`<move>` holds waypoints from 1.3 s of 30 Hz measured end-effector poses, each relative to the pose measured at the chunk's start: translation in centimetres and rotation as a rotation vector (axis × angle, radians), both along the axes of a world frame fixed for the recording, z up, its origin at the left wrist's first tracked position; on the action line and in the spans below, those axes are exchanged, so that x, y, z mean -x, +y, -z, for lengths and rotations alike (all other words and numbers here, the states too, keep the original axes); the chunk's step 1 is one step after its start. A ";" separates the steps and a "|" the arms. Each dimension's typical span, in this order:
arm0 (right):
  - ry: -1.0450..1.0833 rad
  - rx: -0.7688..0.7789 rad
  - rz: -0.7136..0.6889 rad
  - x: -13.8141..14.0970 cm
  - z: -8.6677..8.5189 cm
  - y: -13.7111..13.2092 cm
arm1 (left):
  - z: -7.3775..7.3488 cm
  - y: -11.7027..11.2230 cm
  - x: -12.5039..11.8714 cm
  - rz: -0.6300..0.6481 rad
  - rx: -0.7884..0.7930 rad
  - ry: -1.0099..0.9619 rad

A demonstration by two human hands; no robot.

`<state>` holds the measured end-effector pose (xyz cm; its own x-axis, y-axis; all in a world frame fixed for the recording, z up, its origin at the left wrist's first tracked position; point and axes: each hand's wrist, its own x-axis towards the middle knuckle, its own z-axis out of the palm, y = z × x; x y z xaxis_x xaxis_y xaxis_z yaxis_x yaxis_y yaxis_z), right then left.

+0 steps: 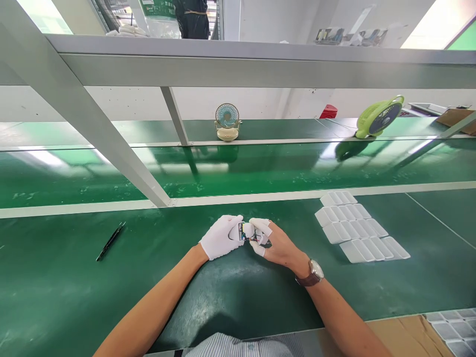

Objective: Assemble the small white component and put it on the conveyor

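Between my hands, just above the green worktop, is a small white electronic device with its circuit board and thin wires exposed. My left hand, in a white glove, closes around the device's left part. My right hand wears white finger covers and pinches the right side of the same device. Its exact kind cannot be made out, and my fingers hide part of it. A watch sits on my right wrist.
A black pen lies at the left. White compartment trays are at the right, with more trays over cardboard at the lower right. Beyond a metal frame runs a shiny green belt. A small fan and a green fan stand behind.
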<state>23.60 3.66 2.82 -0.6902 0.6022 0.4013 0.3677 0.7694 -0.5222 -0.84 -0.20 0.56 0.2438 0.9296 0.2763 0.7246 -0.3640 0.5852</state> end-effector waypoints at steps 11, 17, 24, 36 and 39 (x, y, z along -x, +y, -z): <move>0.003 -0.066 -0.010 0.0 0.1 0.0 | -0.9 0.1 -0.4 0.035 -0.070 -0.030; -0.015 -0.042 -0.021 0.0 -0.3 0.0 | -0.9 0.0 -0.2 0.053 -0.069 -0.049; -0.017 -0.043 -0.017 0.1 -0.4 0.0 | -1.0 0.1 -0.2 0.039 -0.027 -0.038; -0.004 -0.099 -0.020 0.3 -0.1 0.0 | -1.1 0.3 -0.2 0.075 -0.028 -0.043; -0.015 -0.098 -0.027 0.4 0.0 0.0 | -1.7 0.4 -0.4 0.101 -0.009 -0.064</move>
